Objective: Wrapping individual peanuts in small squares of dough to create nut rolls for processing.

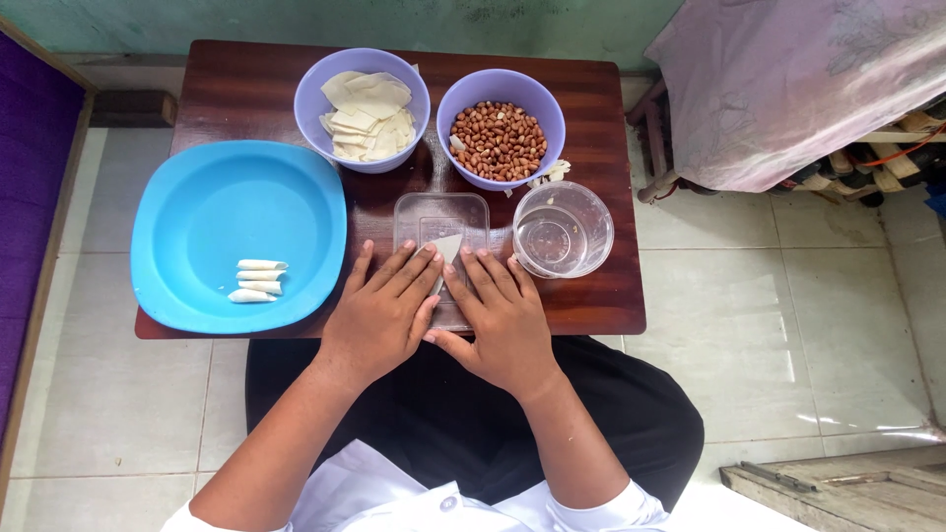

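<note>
My left hand [382, 313] and my right hand [503, 317] lie side by side, fingers flat, on a clear rectangular plastic lid [440, 219] on a dark wooden table [246, 94]. Between the fingertips a pale wrapper piece [448, 246] shows, pressed down by both hands; most of it is hidden. A blue square plate [236, 212] at the left holds three small rolled white pieces [258, 280]. At the back, one lilac bowl [313, 94] holds cut wrapper sheets and another lilac bowl [473, 89] holds peanuts.
A clear round container [564, 229] stands right of the lid, with a few pale scraps beside the peanut bowl. A cloth-covered stand [788, 89] is at the right over a tiled floor. A purple surface runs along the left edge.
</note>
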